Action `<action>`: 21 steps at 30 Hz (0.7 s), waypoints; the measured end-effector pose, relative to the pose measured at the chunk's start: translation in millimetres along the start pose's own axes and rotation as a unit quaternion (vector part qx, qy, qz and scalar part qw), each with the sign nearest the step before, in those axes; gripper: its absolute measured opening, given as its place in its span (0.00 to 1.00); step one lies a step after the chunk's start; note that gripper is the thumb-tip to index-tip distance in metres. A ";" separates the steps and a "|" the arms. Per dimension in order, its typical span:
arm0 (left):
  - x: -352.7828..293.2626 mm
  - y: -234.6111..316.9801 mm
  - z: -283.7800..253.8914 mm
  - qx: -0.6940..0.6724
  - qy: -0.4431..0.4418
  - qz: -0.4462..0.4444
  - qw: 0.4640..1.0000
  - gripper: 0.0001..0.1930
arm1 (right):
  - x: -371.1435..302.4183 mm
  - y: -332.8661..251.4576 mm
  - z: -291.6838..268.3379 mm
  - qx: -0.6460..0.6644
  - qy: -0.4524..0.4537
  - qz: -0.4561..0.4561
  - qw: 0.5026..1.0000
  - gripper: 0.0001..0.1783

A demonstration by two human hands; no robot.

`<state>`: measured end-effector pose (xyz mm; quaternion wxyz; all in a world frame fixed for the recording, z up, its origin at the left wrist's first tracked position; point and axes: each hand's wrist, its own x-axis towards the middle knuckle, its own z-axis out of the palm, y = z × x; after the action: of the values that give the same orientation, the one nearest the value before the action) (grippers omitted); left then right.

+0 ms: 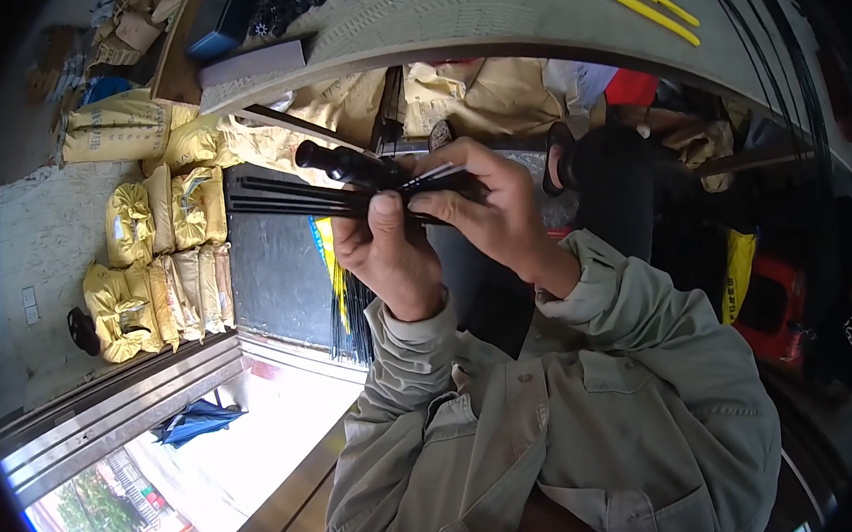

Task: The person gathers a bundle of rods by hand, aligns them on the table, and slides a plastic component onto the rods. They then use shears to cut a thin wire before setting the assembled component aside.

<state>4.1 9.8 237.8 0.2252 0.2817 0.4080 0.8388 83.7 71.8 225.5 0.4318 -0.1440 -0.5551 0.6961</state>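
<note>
Up in front of my chest, both hands hold a bundle of thin black rods [293, 198] with a stubby black cylinder [325, 161] beside them; it looks like a folded umbrella frame. The rods stick out to the left. My left hand [391, 254] is closed round the bundle from below, its thumb pressed up against it. From the right, my right hand [496, 207] pinches the other end with thumb and fingers. Some short pale-tipped pieces [434, 174] show between the hands. The fingers hide how the parts join.
A bench [487, 10] runs along the far side, with yellow-handled pliers [640, 4] and a pile of small black parts [284, 1]. Long black rods [766, 35] hang over its right end. Yellow sacks [132, 222] stack at the left; a red container [775, 306] stands at the right.
</note>
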 end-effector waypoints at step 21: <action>-26.9 -10.8 -13.4 0.107 0.091 0.088 0.986 0.16 | -3.4 17.7 14.0 -0.014 -0.040 0.072 0.997 0.11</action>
<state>16.8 -7.9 214.5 0.0816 0.2616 0.4875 0.8290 68.3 59.9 213.4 0.3561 -0.1616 -0.5703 0.7224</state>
